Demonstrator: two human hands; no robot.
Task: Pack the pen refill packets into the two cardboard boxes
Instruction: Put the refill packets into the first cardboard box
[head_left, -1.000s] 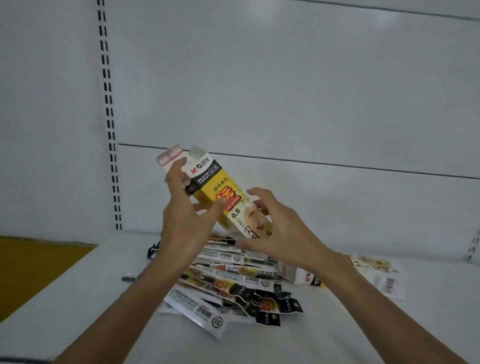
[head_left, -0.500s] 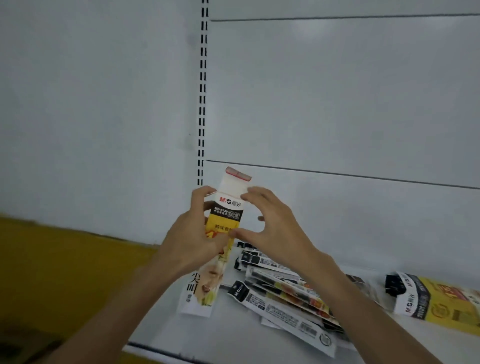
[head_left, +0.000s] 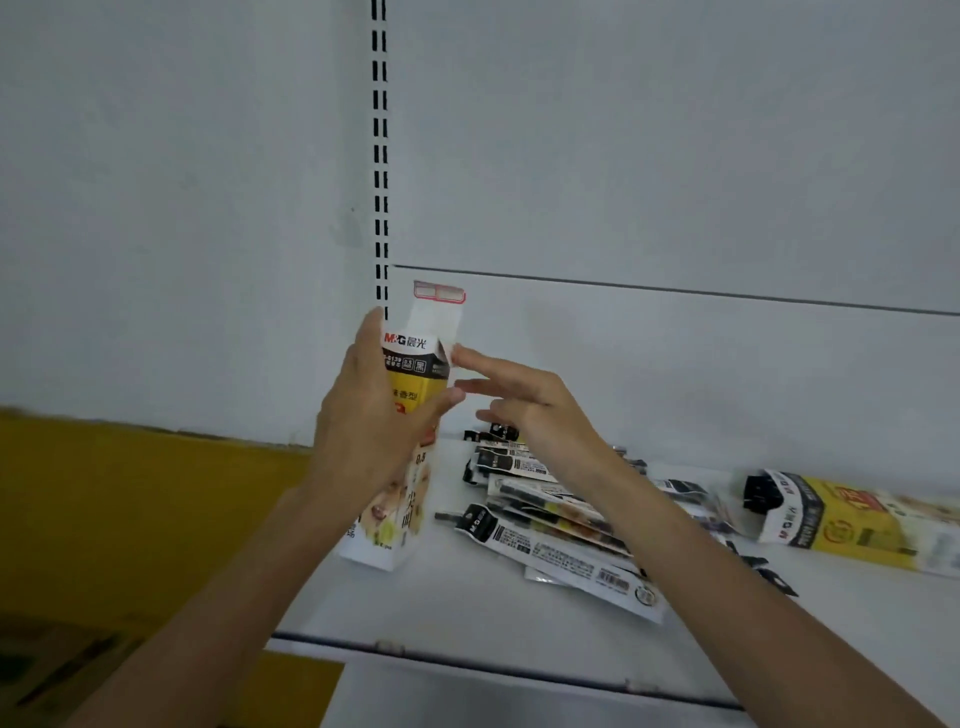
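- Two cardboard boxes are in view: one upright box (head_left: 413, 358) standing with its base on the white shelf (head_left: 467, 613), and a second box (head_left: 841, 519) lying on its side well apart to the right.
- Left hand (head_left: 374, 431): its grip is wrapped round the upright box at mid-height, thumb across the front.
- Right hand (head_left: 530, 410): fingers nearly straight, nothing held; the forefinger tip touches a small side flap at the box mouth.
- Top flap (head_left: 439, 306) stands up, so the mouth looks open.
- Refill packets (head_left: 545, 519) lie in a loose overlapping pile on the shelf, just right of the upright box, none of them in a hand.
- Step, as I judge it: readying the first box for loading. Whether any packets are already inside cannot be told.
- Next move likely calls for the right hand to gather packets from the pile, align them lengthwise and slide them down the narrow mouth while the left steadies the box.
- Readable print: "M&G 晨光" on the upright box, "0.5" lower down; "M&G" also on the second box and on a packet header. Barcodes show; finer text is too small.
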